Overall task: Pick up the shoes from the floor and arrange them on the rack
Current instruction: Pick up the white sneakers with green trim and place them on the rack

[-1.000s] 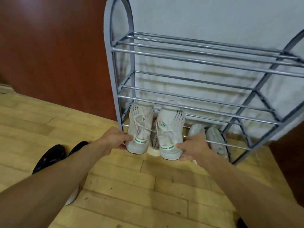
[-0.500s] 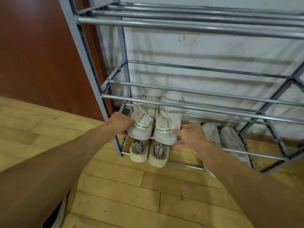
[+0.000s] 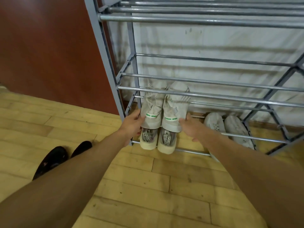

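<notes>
White sneakers (image 3: 152, 106) nose onto the rack (image 3: 105, 46); left grip (image 3: 133, 125), right grip (image 3: 189, 127) each clasp a heel for alignment.

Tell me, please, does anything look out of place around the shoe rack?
The black shoes lie on the wooden floor, left of the rack. The cream-soled pair and the plain white pair sit on its bottom bars; the left hand and right hand hold the green-tagged sneakers above them.

Off-white sneakers (image 3: 162, 111) with green-lettered heel bands, grey rack (image 3: 197, 94), black shoes (image 3: 56, 158).
</notes>
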The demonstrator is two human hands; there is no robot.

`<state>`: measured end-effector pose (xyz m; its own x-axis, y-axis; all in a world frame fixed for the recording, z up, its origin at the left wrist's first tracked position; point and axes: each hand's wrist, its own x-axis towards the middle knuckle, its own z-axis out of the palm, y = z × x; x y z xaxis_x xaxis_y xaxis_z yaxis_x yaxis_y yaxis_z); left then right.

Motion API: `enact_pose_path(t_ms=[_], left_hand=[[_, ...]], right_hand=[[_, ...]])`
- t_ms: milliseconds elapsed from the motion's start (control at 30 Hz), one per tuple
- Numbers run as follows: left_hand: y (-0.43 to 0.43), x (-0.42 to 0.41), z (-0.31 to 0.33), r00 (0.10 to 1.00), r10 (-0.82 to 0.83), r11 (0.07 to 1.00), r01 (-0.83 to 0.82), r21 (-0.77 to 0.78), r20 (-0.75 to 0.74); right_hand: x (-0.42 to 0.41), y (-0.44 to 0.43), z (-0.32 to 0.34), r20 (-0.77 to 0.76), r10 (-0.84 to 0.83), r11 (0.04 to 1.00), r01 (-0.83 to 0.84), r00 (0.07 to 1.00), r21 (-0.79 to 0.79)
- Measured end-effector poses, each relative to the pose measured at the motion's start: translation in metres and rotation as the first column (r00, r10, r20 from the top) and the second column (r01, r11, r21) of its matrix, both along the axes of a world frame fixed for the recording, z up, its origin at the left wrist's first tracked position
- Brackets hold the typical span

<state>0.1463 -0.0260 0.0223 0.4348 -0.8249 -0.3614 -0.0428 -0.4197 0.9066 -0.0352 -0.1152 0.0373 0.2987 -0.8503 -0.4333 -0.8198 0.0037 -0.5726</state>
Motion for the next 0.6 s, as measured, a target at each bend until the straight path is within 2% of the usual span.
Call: enact_pose_path(t_ms=[133, 267, 333, 400, 467, 500, 600], left_hand=[[0.027, 0.010, 0.012, 0.996, -0.049, 0.998, 0.046, 0.046, 0.077], [0.060, 0.019, 0.051, 0.978, -0.142, 0.989, 0.134, 0.058, 0.152], [0.083, 0.022, 0.073, 0.966, -0.171, 0.985, 0.168, 0.032, 0.194], [0.110, 0.024, 0.091, 0.965, -0.143, 0.989, 0.147, -0.006, 0.221], [0.143, 0.024, 0.100, 0.967, -0.127, 0.991, 0.130, -0.001, 0.219], [0.162, 0.025, 0.102, 0.970, -0.130, 0.992, 0.127, 0.028, 0.207], [0.223, 0.029, 0.094, 0.982, -0.111, 0.982, 0.086, 0.165, 0.151]], right_hand=[[-0.003, 0.019, 0.016, -0.253, 0.082, 0.977, -0.128, 0.964, -0.168], [0.014, 0.056, 0.061, -0.384, 0.319, 0.893, -0.410, 0.866, -0.183], [0.027, 0.083, 0.090, -0.427, 0.455, 0.810, -0.562, 0.781, -0.165], [0.040, 0.114, 0.116, -0.476, 0.587, 0.699, -0.707, 0.654, -0.109], [0.052, 0.148, 0.137, -0.515, 0.655, 0.619, -0.784, 0.554, -0.056], [0.057, 0.165, 0.143, -0.512, 0.676, 0.596, -0.802, 0.530, -0.043], [0.071, 0.214, 0.143, -0.443, 0.718, 0.586, -0.810, 0.537, -0.030]])
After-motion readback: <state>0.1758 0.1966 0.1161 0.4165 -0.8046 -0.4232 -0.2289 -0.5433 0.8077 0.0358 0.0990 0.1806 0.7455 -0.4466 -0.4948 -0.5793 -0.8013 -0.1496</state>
